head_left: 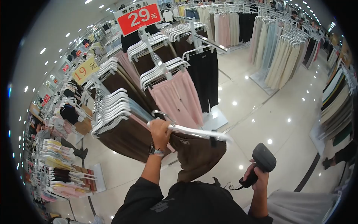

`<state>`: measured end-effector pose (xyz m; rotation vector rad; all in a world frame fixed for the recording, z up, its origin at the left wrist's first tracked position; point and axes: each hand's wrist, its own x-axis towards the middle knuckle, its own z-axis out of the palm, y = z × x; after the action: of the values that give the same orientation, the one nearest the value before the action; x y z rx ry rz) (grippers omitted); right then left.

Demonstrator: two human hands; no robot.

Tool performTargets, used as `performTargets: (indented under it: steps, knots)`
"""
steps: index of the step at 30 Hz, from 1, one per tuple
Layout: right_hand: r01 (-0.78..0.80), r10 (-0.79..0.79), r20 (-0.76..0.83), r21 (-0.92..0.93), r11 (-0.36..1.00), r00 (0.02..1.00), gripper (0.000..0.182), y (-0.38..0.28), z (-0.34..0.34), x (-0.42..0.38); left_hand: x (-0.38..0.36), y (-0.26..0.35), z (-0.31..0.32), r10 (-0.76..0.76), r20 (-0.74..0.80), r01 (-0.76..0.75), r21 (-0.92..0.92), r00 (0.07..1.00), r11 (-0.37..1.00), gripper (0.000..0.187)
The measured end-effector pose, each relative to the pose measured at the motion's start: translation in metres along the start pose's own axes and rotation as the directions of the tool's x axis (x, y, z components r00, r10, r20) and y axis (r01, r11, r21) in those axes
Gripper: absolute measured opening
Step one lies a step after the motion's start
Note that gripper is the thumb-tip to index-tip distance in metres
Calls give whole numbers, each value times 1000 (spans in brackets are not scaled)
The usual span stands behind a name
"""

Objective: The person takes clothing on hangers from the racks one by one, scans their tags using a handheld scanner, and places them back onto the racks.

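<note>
Floor (276, 123) stretches on your right, between the pink trousers (177, 95) and the clothes (335, 106) by the right edge; the hanger (195, 131) juts its free end over it. Hung garments (126, 140) crowd your left wrist. Your left hand (160, 133) is closed round the hanger's near end, brown trousers (199, 151) hanging from it before your chest. Well apart, your right hand (257, 178) grips the scanner (265, 156) by its handle.

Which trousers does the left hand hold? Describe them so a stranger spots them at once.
From the red 29 sign, go down past the pink trousers to the left hand. Just right of it, brown trousers hang from a white hanger. Unlike the brown pairs beside them, these have a hand on their hanger.
</note>
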<state>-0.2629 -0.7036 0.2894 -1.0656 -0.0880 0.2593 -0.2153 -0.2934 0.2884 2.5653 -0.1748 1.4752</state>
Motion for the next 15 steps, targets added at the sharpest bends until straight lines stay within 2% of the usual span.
performTargets:
  steps: [2,3,4,6,7,11,15]
  knots:
    - [160,-158,-29,45,986,987,45,-2,-6,12,12,28,7,12,171,-9,-19,985,1000,20]
    - [186,-185,-13,36,982,983,48,-2,-8,20,14,38,16,5,196,-2,-12,981,1000,19]
    - [166,-167,14,56,985,986,48,-1,-10,27,14,47,26,-6,189,9,-14,982,1000,19]
    - [153,-160,83,78,985,984,48,6,-14,50,12,67,46,-22,297,52,-94,954,994,20]
    - [89,-102,127,100,991,987,47,11,-19,63,11,78,56,-35,322,71,-101,946,992,18]
    - [-7,-10,173,101,995,985,51,23,-20,120,10,104,104,-91,411,162,-143,907,976,16]
    - [5,-10,58,76,997,998,60,28,-23,173,21,105,158,-106,410,229,-262,906,938,16]
